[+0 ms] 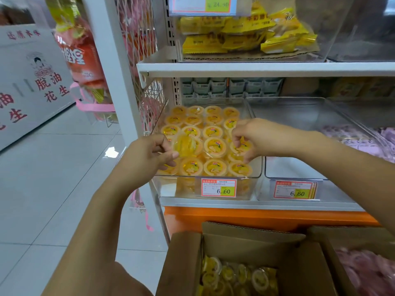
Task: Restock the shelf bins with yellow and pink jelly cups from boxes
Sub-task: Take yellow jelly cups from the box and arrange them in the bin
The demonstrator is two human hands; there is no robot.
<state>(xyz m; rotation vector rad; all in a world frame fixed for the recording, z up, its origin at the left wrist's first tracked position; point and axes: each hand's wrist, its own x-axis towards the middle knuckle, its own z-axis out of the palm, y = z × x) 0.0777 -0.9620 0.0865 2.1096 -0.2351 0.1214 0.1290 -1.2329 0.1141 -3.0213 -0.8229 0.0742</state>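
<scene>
Yellow jelly cups [214, 147]: packed lid-up in rows in the clear shelf bin [186, 186], directly under and between both sets of fingers.
Left hand [149, 152]: fingers [168, 155] curled round a tilted cup [188, 145] at the bin's left side; no label shows on it.
Right hand [252, 135]: fingertips [236, 138] pinching the rim of another cup [242, 147] in the column nearest them.
Step, as I judge it: seating these two cups into the top layer.
Doing it well: turn the tilted cup lid-up before letting go. Lower each cup straight into its gap, then press lightly on the rim, not the film lid.
Alignment: keep the labels facing one way, matching the rows beyond the fingers.
Risk: a cup left askew probably rides on its neighbours and may slide over the bin's low front wall.
Supply: a cardboard box [183, 263] below the wrists holds more yellow cups.
Neighbour bin [299, 167]: right of the right fingers, bare at its front; likely next for pink cups.
</scene>
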